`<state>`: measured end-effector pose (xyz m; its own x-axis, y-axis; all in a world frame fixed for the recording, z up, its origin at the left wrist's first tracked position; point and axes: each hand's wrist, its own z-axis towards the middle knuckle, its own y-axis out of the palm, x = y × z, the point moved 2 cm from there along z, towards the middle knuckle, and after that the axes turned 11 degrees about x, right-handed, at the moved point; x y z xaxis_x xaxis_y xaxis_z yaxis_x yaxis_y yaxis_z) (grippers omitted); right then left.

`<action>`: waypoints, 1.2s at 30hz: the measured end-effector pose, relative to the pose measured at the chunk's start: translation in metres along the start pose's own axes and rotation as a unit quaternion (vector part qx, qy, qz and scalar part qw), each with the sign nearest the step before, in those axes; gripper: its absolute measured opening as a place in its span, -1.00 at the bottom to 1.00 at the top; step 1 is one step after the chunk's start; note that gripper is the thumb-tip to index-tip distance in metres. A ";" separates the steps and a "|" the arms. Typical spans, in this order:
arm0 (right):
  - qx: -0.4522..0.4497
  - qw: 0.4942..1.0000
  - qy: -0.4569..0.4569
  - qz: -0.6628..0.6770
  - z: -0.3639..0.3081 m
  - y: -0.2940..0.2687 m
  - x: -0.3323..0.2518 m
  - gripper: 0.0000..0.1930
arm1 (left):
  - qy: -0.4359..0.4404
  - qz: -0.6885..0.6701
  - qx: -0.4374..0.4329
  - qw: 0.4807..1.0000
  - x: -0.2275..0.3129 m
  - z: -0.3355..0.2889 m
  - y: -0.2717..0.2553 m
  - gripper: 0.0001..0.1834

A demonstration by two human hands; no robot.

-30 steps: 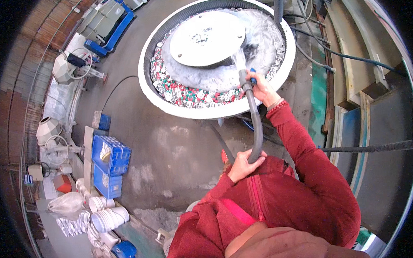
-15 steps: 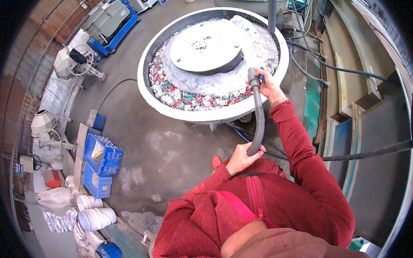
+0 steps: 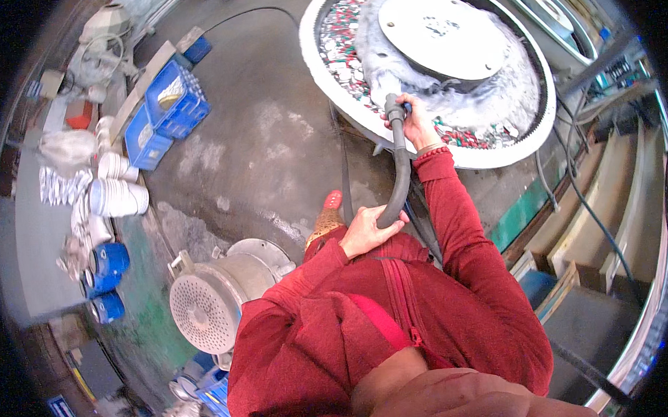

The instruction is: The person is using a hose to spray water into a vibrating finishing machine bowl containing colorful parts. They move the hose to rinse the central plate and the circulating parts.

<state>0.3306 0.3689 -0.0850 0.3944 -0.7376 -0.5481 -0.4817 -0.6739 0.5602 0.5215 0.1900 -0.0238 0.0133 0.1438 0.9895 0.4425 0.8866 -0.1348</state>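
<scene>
A thick grey hose (image 3: pixel 401 178) curves up from my waist to the near rim of a round white tub (image 3: pixel 498 157). My right hand (image 3: pixel 419 123) is closed round the hose's upper end, by a blue valve handle (image 3: pixel 408 106). Lower down, my left hand (image 3: pixel 366 232) grips the bend of the hose. Pale water appears to come from its mouth into the tub. Inside lie many small red, green and silvery pieces (image 3: pixel 341 43), partly covered by grey-white foam (image 3: pixel 485 108). A raised white disc (image 3: pixel 446 46) with bolts sits in the middle.
Blue crates (image 3: pixel 174 104) and stacked white buckets (image 3: pixel 119 196) stand on the left. A perforated metal drum-shaped machine (image 3: pixel 205 305) is close by my left side. Long troughs (image 3: pixel 591 207) and dark cables (image 3: pixel 597 212) lie at right. A second tub (image 3: pixel 580 49) is beyond.
My view has turned left, so the tub now appears further right and the drum-shaped machine has come into sight. The hose end has shifted to a more leftward part of the tub. Both hands keep their hold.
</scene>
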 end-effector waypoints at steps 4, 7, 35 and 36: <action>-0.054 0.995 -0.073 -0.051 -0.017 0.052 -0.018 -0.57 | 0.060 0.008 0.035 0.998 0.001 0.003 -0.025 -0.85; -0.034 0.995 -0.079 -0.048 0.001 0.046 -0.023 -0.60 | 0.074 -0.001 0.028 0.997 -0.006 0.022 -0.046 -0.84; 0.025 0.989 -0.143 -0.030 0.048 0.196 0.080 -0.67 | 0.124 -0.062 -0.006 0.990 -0.050 0.026 -0.240 -0.89; 0.030 0.988 -0.151 -0.032 0.039 0.198 0.081 -0.67 | 0.128 -0.045 -0.017 0.991 -0.052 0.025 -0.242 -0.89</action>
<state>0.2362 0.1776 -0.0424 0.1795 -0.6409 -0.7463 -0.5127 -0.7084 0.4850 0.3917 -0.0210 -0.0439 0.1974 -0.0561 0.9787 0.4822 0.8748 -0.0471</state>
